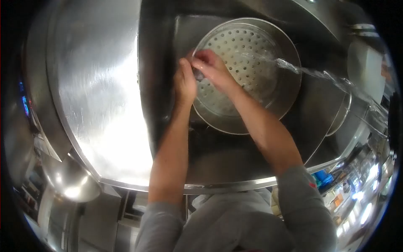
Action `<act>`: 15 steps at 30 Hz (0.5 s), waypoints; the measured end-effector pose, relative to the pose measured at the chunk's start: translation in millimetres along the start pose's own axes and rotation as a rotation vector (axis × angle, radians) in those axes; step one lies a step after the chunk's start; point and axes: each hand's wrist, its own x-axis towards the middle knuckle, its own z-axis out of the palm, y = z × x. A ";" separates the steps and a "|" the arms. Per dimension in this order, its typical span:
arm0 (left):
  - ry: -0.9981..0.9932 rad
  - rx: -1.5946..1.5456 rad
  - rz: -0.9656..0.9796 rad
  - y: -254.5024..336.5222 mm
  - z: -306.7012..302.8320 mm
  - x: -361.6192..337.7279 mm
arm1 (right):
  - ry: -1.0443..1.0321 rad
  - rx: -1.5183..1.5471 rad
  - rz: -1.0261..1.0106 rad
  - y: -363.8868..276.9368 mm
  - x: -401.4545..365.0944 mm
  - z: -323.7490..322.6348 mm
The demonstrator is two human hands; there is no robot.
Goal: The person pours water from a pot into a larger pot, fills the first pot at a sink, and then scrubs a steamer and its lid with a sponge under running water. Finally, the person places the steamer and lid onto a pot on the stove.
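The perforated pan sits in the sink under a water stream. Your left hand clamps its rim; your right hand closes on a small dark object. Wet steel could slip free, or throw spray.

Washing at the steel sink

We grip the perforated tray rim with both hands under running water.

Shiny perforated metal strainer in a brushed steel sink, beside a glossy, reflective steel counter; soft matt grey cloth sleeves.
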 end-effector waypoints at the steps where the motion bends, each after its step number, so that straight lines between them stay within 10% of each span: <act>1: -0.016 -0.071 -0.176 1.7 -1.5 -0.5 | -0.007 0.004 0.003 3.7 -3.5 0.0; 13: 0.139 0.446 -0.310 21.0 -13.6 -54.0 | -0.337 -1.026 -0.078 73.0 -88.3 -35.8; 15: -0.134 0.630 -0.442 23.1 -32.4 -84.3 | -0.334 -1.000 -0.115 77.3 -91.7 -42.6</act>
